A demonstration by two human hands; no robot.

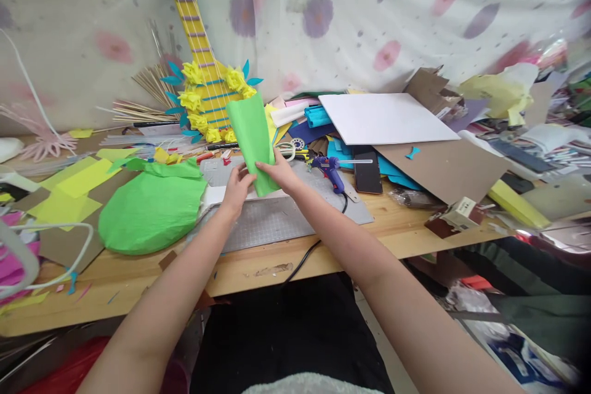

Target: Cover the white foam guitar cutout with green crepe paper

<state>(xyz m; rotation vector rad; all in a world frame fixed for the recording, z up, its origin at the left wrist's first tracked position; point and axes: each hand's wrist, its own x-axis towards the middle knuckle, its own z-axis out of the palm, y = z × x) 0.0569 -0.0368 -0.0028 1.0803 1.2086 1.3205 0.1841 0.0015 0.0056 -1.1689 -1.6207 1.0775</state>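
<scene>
A folded sheet of bright green crepe paper [252, 135] stands tilted above the grey cutting mat [263, 225]. At its lower left edge, my left hand [237, 184] grips it with fingers closed. My right hand [279, 172] holds its right side, the fingers lying across the paper. Left of my hands rests a large rounded shape covered in green crepe paper [152, 209]. Behind the paper leans a yellow paper guitar [205, 83] with strings, yellow flowers and blue leaves. To the right on the mat lies a purple hot glue gun [330, 172] with a clear glue stick.
A phone [367, 169] lies right of the glue gun, below a white board [388, 118] and brown cardboard [446, 166]. Yellow paper pieces [69, 191] and a white wire frame [85, 252] are at the left. A black cord [305, 257] hangs over the wooden table's front edge.
</scene>
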